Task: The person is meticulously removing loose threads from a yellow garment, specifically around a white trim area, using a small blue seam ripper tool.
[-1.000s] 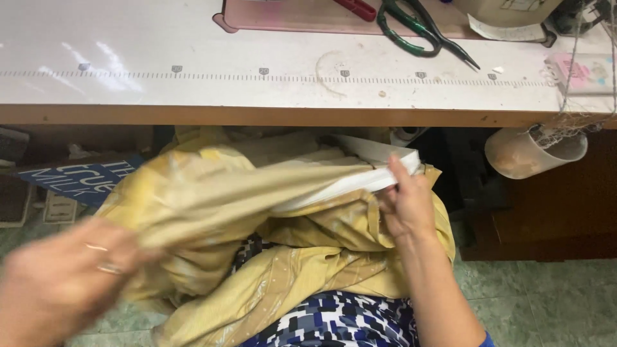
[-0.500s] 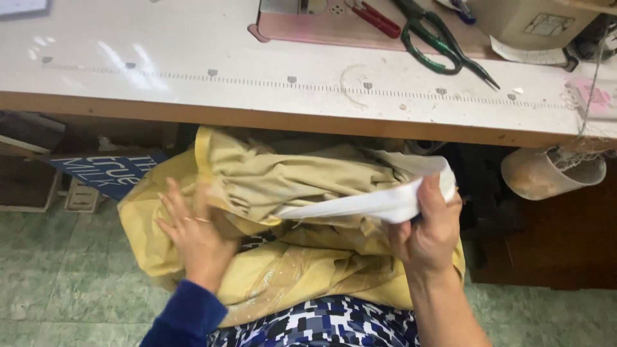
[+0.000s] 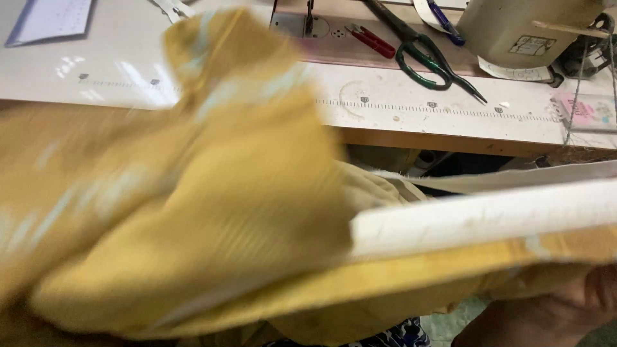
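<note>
A large mustard-yellow fabric [image 3: 193, 212] is lifted close to the camera, motion-blurred, and fills the left and middle of the view. A white band [image 3: 482, 215] along its edge stretches off to the right. My right hand [image 3: 553, 315] shows only in part at the bottom right, under the fabric's lower edge, and seems closed on it. My left hand is hidden behind the raised cloth. A bit of blue-and-white patterned cloth [image 3: 398, 335] peeks out at the bottom.
Beyond the fabric is a white sewing table [image 3: 450, 112] with a ruler strip along its front. On it lie green-handled scissors [image 3: 421, 58], red snips [image 3: 369, 38], the machine's needle plate [image 3: 302, 26], a cream machine body [image 3: 520, 29] and a paper sheet [image 3: 48, 19].
The yellow fabric has swung up from my lap toward the camera and now covers my left hand. My right hand has moved down and right, pulling the white band taut.
</note>
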